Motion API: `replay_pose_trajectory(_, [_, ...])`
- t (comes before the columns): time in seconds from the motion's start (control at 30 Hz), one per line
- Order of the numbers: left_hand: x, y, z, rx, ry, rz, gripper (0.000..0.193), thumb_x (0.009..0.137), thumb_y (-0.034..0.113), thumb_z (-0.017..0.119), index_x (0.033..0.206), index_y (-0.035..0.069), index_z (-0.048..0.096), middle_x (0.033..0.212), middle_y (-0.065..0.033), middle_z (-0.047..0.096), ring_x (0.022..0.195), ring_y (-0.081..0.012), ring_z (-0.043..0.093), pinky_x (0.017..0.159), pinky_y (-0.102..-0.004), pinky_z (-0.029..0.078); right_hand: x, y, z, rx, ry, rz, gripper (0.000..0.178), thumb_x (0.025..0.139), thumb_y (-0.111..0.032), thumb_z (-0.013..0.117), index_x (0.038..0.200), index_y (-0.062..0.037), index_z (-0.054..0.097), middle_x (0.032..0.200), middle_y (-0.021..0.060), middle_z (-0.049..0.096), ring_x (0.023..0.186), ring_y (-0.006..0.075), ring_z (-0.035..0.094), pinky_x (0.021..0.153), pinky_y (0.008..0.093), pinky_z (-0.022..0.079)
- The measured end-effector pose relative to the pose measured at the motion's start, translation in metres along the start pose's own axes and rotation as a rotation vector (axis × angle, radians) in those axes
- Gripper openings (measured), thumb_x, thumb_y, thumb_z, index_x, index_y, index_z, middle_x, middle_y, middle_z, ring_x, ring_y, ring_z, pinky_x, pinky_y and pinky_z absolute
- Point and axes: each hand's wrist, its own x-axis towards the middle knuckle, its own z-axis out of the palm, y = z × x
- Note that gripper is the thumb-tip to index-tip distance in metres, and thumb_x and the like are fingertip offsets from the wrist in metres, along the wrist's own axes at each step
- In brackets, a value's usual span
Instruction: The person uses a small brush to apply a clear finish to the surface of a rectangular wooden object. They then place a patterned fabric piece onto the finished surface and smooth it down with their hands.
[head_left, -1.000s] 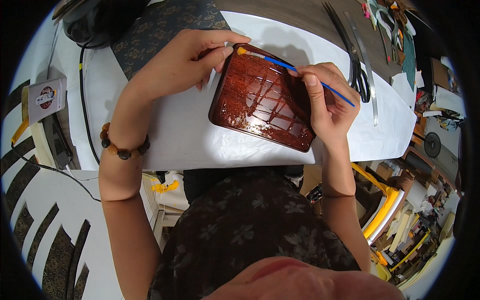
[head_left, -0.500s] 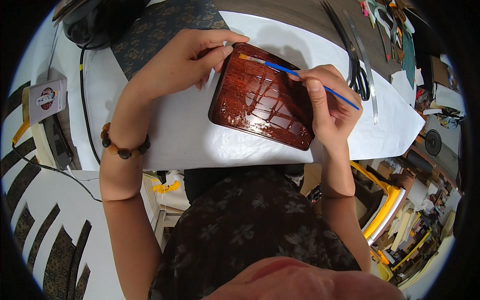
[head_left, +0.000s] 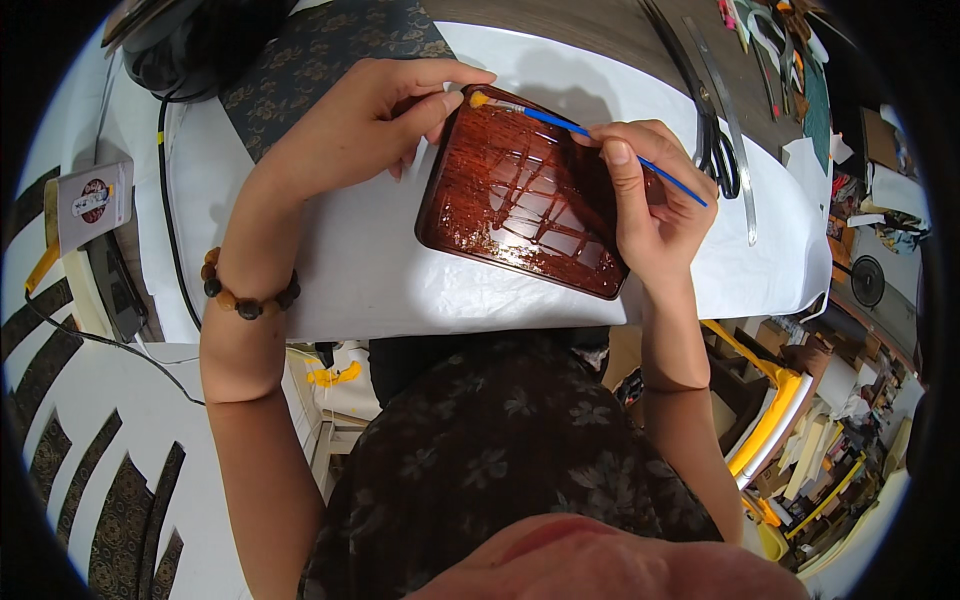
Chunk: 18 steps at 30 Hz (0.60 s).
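A shallow reddish-brown tray (head_left: 480, 190) with a dark raised rim lies tilted sideways on white paper. Its glossy surface carries wet-looking streaks and crossing lines. My left hand (head_left: 375, 125) grips the far left corner, index finger stretched along the rim and thumb against the side. Between the thumb and fingers of my right hand (head_left: 655, 190) is a thin blue paintbrush (head_left: 560, 122). The brush's yellowish bristles touch the tray near that same far left corner, splayed out. A beaded bracelet (head_left: 250, 305) circles my left wrist.
Black scissors (head_left: 715, 150) and a metal ruler (head_left: 735, 140) lie right of the tray. Dark floral sheet (head_left: 300, 70) covers the paper's far left. A black cable (head_left: 168, 200) runs down the left side. Assorted tools (head_left: 775, 50) sit at the far right.
The brush tip has moved a little left and away from me to the tray's corner, its bristles now spread. My right hand has shifted slightly left; my left hand stays put.
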Motion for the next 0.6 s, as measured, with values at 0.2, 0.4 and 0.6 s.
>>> replay_pose_trajectory(0.2, [0.0001,0.0001,-0.0002,0.002,0.001,-0.005,0.035,0.108,0.019,0.047,0.141,0.015,0.06,0.073,0.0034,0.055,0.055,-0.0037,0.055,0.047,-0.0196,0.047,-0.0005,-0.0006,-0.0008,-0.03,0.0,0.0,0.009,0.094,-0.006,0.069,0.093,-0.0015,0.077,0.084,0.0063,0.075,0.073,0.0139,0.064,0.068,0.0258,0.051])
replay_pose_trajectory(0.4, [0.0,-0.0004,-0.0004,0.005,-0.003,0.003,0.036,0.108,0.019,0.047,0.141,0.015,0.059,0.072,0.0032,0.054,0.055,-0.0038,0.054,0.047,-0.0195,0.047,-0.0023,-0.0016,-0.0012,-0.035,0.009,0.014,0.009,0.094,-0.006,0.068,0.094,-0.0014,0.077,0.084,0.0067,0.076,0.072,0.014,0.064,0.068,0.0259,0.051])
replay_pose_trajectory(0.6, [0.0008,-0.002,-0.0007,0.024,-0.006,0.031,0.036,0.108,0.019,0.046,0.141,0.015,0.059,0.072,0.0036,0.054,0.055,-0.0037,0.055,0.047,-0.0195,0.048,-0.0059,-0.0044,-0.0065,-0.047,0.005,0.04,0.009,0.094,-0.006,0.068,0.093,-0.0011,0.076,0.084,0.0069,0.075,0.073,0.0144,0.065,0.069,0.0258,0.051])
